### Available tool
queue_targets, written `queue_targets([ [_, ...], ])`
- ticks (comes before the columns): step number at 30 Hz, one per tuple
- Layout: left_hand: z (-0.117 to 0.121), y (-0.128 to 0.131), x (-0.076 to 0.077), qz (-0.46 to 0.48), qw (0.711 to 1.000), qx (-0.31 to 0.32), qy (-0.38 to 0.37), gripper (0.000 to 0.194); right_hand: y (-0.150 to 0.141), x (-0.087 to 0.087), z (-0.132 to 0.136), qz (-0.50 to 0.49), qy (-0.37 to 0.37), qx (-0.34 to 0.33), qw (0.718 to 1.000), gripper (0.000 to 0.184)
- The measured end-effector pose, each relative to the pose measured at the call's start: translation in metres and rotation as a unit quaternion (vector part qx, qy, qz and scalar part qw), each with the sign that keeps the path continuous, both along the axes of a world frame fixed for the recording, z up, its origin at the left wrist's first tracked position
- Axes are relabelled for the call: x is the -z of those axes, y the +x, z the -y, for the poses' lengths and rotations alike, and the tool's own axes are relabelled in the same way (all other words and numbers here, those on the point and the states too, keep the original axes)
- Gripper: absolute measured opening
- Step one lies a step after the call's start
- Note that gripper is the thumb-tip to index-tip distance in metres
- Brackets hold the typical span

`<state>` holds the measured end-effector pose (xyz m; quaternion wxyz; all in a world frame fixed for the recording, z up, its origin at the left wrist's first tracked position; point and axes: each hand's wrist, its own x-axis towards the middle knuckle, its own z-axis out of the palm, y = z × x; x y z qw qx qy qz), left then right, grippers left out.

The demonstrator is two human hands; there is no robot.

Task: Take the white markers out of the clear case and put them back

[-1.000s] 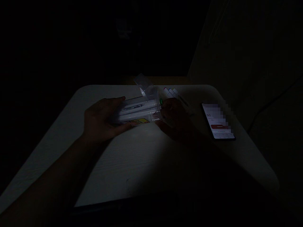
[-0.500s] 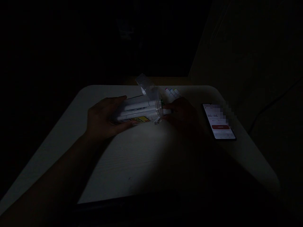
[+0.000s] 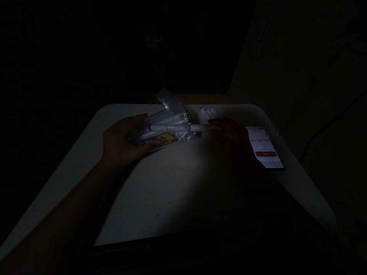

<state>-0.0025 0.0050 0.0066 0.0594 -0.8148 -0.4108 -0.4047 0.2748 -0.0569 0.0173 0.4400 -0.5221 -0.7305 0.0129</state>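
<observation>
My left hand [image 3: 122, 141] is wrapped round a clear plastic marker case [image 3: 160, 116], holding it tilted above the table with its mouth to the right. The transparent lid [image 3: 170, 100] stands flipped up, and a yellow label [image 3: 168, 139] shows on the near side. Inside lie white markers, one with a green end [image 3: 188, 116]. My right hand [image 3: 229, 131], in deep shadow, is closed on the end of a white marker [image 3: 200, 128] that sticks partly out of the case mouth. Its fingertips are hard to make out in the dark.
Three white markers [image 3: 208, 112] with coloured ends lie side by side at the back of the pale table [image 3: 155, 191]. A phone [image 3: 265, 149] with a lit timer screen lies at the right. The surroundings are very dark.
My right hand has moved right, drawing a white marker partly out of the case. The case has shifted slightly left, and its green-ended marker shows more clearly.
</observation>
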Motion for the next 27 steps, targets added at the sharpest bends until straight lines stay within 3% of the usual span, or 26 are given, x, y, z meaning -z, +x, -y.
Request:
queue_targets([
  [4,-0.001,0.001,0.000,0.010,0.999,-0.028,-0.015,0.068,0.006,0.002,-0.001,0.017,0.028,0.001,0.999,0.029],
  [16,-0.005,0.004,-0.001,0.116,0.980,-0.131,-0.097,0.060,0.023,0.011,-0.010,-0.040,0.007,0.255,0.966,0.033],
  [19,-0.005,0.004,-0.001,0.108,0.980,-0.131,-0.102,0.062,0.021,0.015,-0.012,-0.018,-0.006,0.238,0.971,0.032],
  [22,-0.006,0.005,-0.002,0.100,0.982,-0.125,-0.100,0.063,0.014,0.015,-0.011,0.072,-0.039,0.185,0.979,0.030],
  [27,-0.005,0.005,-0.003,0.096,0.984,-0.117,-0.092,0.062,0.000,0.011,-0.007,0.218,-0.119,0.166,0.954,0.030],
])
